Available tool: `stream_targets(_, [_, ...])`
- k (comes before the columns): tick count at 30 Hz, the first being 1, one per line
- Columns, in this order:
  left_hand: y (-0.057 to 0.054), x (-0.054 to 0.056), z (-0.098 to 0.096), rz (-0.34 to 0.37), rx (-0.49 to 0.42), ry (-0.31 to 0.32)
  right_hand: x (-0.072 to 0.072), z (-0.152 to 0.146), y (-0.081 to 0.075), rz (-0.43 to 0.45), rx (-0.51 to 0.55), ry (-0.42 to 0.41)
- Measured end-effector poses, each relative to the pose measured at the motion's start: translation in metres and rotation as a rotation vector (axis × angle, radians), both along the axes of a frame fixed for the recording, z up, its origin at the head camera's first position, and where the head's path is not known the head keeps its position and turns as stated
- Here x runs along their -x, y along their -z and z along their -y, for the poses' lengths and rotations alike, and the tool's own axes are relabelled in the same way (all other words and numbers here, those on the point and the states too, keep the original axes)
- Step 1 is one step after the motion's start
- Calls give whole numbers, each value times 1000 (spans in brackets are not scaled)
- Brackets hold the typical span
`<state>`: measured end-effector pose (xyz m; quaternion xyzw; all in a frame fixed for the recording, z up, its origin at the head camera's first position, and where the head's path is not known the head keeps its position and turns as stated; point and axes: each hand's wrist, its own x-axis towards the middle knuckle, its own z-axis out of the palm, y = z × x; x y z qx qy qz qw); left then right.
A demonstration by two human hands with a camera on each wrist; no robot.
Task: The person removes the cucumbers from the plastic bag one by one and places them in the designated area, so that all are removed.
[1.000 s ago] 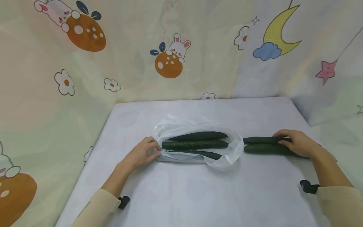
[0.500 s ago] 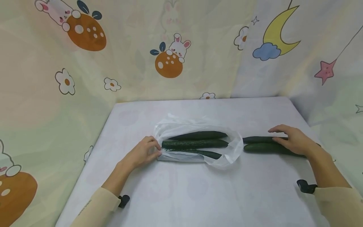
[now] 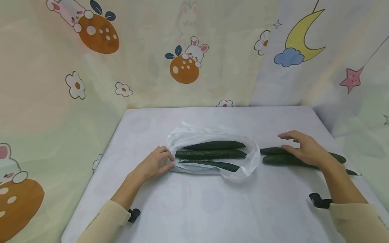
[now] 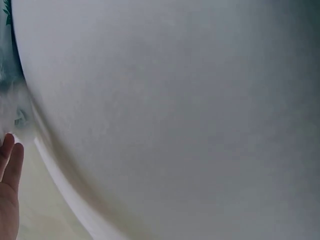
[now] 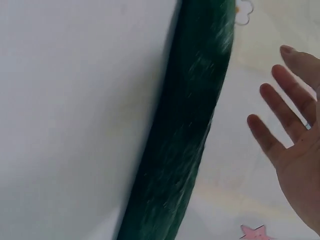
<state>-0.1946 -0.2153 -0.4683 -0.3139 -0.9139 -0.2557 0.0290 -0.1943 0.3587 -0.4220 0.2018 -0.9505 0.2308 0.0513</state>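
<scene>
The left hand [image 3: 155,163] has its grip at the left end of a white plastic bag [image 3: 194,168], thumb and fingertips pinching the edge; the right hand [image 3: 308,149] holds nothing, its fingers spread above the loose cucumbers [image 3: 287,160], apart from them in the right wrist view; these lie lengthwise to the right of the bag, left ends just beside its rim, partly hidden by the hand and forearm; inside the bag's open mouth three bagged cucumbers [image 3: 211,154] lie side by side; all rest on the white-covered table [image 3: 228,206]; beige sleeves [image 3: 104,217] reach in from below; behind hangs a cloth [image 3: 146,64] printed with rabbits, flowers and a moon.
</scene>
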Motion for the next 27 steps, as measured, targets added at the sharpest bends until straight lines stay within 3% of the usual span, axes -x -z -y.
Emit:
stream_targets(8, [4, -6, 7, -24, -32, 24, -3, 32, -10, -28, 34, -71])
stream_targets(18, [6, -12, 5, 36, -44, -23, 1, 61, -29, -86, 38, -90])
stream_targets(21, [6, -14, 4, 35, -39, -31, 0, 67, -34, -115, 45, -132])
stream_targets(24, [8, -15, 5, -8, -5, -37, 1, 72, -34, -152, 58, -167])
stream_targets(27, [8, -14, 5, -100, 51, -35, 2, 74, -33, -171, 81, -188])
